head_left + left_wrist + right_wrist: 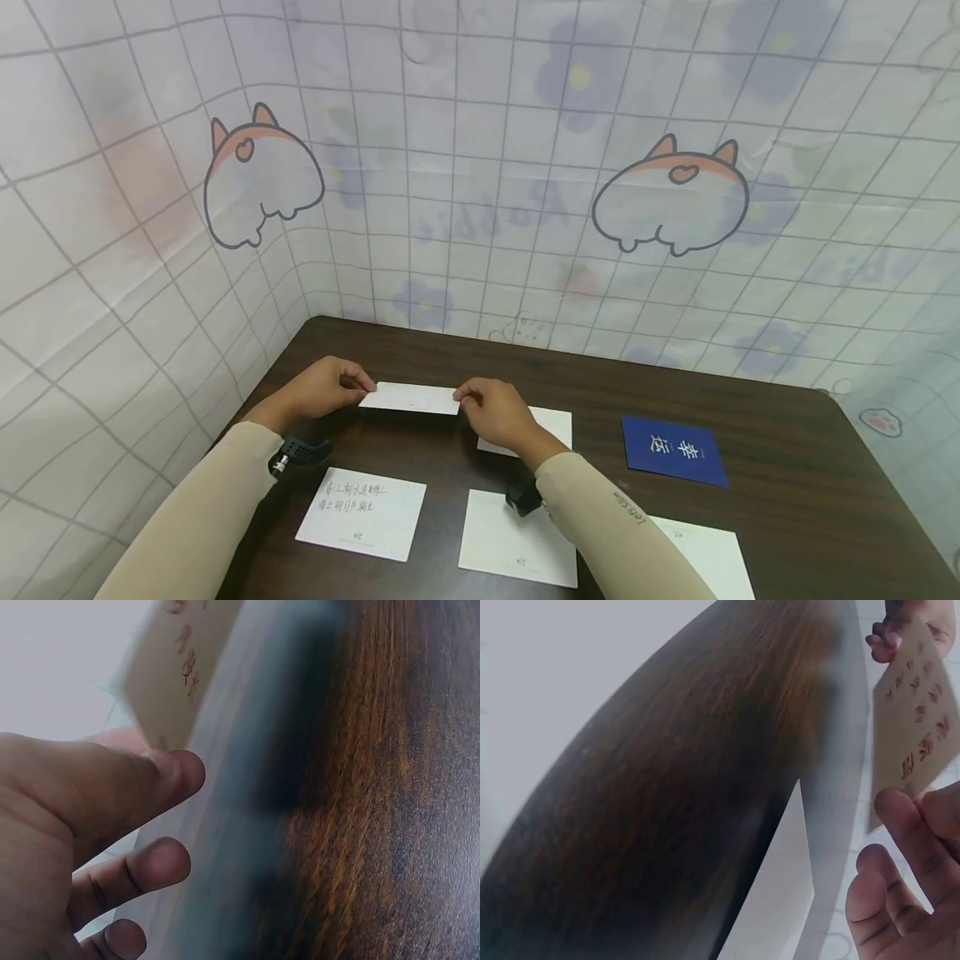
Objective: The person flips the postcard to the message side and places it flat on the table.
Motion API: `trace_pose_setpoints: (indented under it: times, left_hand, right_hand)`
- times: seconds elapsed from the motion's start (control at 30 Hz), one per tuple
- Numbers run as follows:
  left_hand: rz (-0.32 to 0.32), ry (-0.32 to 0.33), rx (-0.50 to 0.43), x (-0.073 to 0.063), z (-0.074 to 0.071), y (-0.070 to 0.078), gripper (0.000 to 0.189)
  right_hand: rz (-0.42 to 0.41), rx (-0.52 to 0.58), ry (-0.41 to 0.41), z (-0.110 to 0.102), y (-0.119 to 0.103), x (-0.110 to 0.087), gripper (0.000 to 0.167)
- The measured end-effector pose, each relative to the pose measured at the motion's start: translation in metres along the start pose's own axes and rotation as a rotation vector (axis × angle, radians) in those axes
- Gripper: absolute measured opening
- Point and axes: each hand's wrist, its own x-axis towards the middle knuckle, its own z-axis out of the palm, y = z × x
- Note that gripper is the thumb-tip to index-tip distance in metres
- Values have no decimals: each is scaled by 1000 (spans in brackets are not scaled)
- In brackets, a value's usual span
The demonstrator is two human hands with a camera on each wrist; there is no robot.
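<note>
A white card (pixel 411 398) is held above the back left of the table, tilted so its face looks foreshortened in the head view. My left hand (pixel 333 387) pinches its left end between thumb and fingers, and my right hand (pixel 497 412) pinches its right end. Reddish handwritten characters show on the card (pixel 913 712) in the right wrist view, and part of them on the card (pixel 182 675) in the left wrist view. Another white card (pixel 553 423) lies on the table behind my right hand, partly covered by it.
On the dark wooden table (pixel 592 379) lie a handwritten white card (pixel 362 512) at front left, a white card (pixel 504 542) near my right wrist, another white card (pixel 712 554) partly under my right sleeve, and a blue card (pixel 673 450) with white characters. A patterned curtain (pixel 480 208) stands behind.
</note>
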Motion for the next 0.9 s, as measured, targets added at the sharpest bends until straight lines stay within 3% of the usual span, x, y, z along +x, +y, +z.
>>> trace_pose_setpoints:
  times: [0.4,0.9]
  left_hand:
    - [-15,-15,25,0,4,1,11]
    - [-54,-5,27,-1,7,2,16]
  right_hand:
    - [-10,-34,-30,1,7,0,13]
    - [4,-20,-59,2,1,-3,17]
